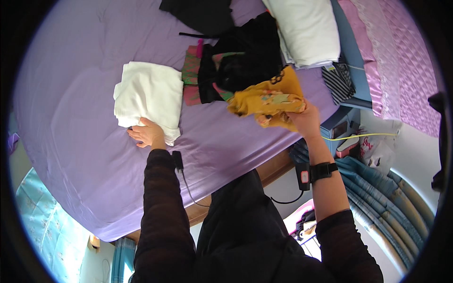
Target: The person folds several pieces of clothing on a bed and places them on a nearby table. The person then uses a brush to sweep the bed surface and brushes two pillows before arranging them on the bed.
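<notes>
My left hand (147, 133) rests with spread fingers on the near edge of a folded white cloth (150, 93), which lies on a purple bed sheet (81, 141). To the right, my right hand (305, 118) grips a bunched mustard-yellow printed garment (272, 100) by its near right part. The yellow garment is partly against a heap of black clothing (247, 60). Between the white cloth and the black heap lies a green and pink patterned fabric (191, 70), with a small bright pink item (200, 48) on it.
A dark grey cloth (201, 14) lies at the far side. White bedding (308, 32) and a black-and-white striped cloth (338, 83) are near the blue headboard (359, 70). A blue bedside cabinet (336, 123), a yellow cable (361, 135) and blue curtains (382, 198) stand at right.
</notes>
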Motion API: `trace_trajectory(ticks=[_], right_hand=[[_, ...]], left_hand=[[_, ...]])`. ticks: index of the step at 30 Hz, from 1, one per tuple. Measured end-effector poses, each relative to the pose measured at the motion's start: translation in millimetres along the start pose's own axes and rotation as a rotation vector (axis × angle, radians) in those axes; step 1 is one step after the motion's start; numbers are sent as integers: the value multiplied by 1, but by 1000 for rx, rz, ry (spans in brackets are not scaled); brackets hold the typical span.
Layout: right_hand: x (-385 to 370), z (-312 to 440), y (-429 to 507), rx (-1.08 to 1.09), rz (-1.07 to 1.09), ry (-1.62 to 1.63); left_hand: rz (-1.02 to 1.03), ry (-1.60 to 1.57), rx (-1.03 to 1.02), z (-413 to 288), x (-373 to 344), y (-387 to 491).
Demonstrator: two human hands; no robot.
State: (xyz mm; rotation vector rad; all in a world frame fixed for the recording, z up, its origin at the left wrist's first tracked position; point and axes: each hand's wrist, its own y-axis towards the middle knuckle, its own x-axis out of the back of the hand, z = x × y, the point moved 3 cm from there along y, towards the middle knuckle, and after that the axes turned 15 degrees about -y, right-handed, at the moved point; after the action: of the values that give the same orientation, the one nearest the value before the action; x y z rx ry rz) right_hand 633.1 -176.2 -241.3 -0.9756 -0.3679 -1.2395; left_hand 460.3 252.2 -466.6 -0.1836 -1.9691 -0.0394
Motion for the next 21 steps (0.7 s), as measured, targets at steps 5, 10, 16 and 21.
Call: trace_trajectory(ticks=[5,10,16,21], right_hand=[[26,35,-61,-25,104,104],[45,58,-134,-33,223,140],[81,55,-216,-199,530,702],[100,22,-269,-102,436,1057]], left_hand=[[487,-271,-121,18,26,40],[1187,-773,448,15,82,-129],[2058,-874,859,-64,184,-285],[2144,-886,679,-110,235,-293]])
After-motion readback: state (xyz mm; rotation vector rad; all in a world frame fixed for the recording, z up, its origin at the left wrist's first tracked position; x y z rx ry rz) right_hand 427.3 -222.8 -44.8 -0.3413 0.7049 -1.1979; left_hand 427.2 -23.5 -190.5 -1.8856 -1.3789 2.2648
